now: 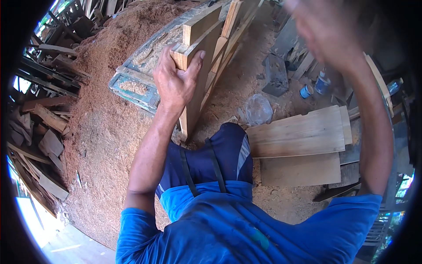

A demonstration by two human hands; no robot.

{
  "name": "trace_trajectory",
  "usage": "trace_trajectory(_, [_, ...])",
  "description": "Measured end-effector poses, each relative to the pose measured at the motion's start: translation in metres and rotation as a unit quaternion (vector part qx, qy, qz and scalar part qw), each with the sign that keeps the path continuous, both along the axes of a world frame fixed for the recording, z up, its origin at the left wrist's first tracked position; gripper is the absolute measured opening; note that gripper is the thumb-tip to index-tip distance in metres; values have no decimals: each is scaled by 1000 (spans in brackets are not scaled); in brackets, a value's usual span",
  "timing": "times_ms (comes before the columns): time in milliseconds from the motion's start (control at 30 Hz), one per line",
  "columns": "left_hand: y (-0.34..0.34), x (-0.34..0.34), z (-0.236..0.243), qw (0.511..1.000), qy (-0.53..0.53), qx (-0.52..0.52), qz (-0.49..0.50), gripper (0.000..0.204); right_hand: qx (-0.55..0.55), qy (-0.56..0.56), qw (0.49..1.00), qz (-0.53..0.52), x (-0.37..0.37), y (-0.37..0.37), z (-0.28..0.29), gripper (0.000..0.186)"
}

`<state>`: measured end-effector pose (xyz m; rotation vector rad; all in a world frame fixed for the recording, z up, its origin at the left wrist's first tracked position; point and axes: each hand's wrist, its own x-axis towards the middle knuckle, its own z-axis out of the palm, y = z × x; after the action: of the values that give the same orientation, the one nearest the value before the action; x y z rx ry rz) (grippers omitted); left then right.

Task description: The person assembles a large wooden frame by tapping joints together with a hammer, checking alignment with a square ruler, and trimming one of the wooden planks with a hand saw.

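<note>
Left hand (176, 83) wrapped around the near upper corner of the wooden panel (208, 44), which stands on edge beside the low bench (138, 75), I could let it tip if that grip slips, my raised right hand (323, 37) too blurred to tell its hold.

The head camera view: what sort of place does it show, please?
Probably a woodworking workshop: wood shavings lie heaped at upper left, flat boards lie at right, and the left hand grips a wooden workpiece.
</note>
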<state>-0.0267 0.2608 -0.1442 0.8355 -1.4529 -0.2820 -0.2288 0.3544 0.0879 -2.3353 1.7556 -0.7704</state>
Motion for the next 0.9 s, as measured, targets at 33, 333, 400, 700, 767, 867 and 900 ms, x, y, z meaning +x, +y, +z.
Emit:
trace_trajectory(33, [1, 3, -1, 1000, -5, 1, 1, 41, -13, 64, 997, 28, 2, -7, -15, 39])
trace_trajectory(333, [0, 1, -5, 1000, 27, -8, -6, 35, 0, 37, 999, 13, -2, -5, -17, 41])
trace_trajectory(400, [-3, 2, -2, 1000, 15, -17, 12, 36, 35, 171, 984, 29, -3, 7, -18, 40])
trace_trajectory(700, [1, 0, 4, 999, 12, 30, 5, 40, 158, -256, 947, -113, -79, 65, -163, 32])
trace_trajectory(767, [-2, -5, -1, 1000, 3, 26, 16, 41, 78, -249, 953, -156, -89, 106, -252, 31])
trace_trajectory(867, [1, -10, 1, 999, 2, 38, 14, 41, 55, -209, 927, -305, -107, 183, -399, 30])
trace_trajectory(900, [2, -11, 1, 999, 19, 38, 2, 40, 120, -189, 912, -343, -112, 215, -449, 26])
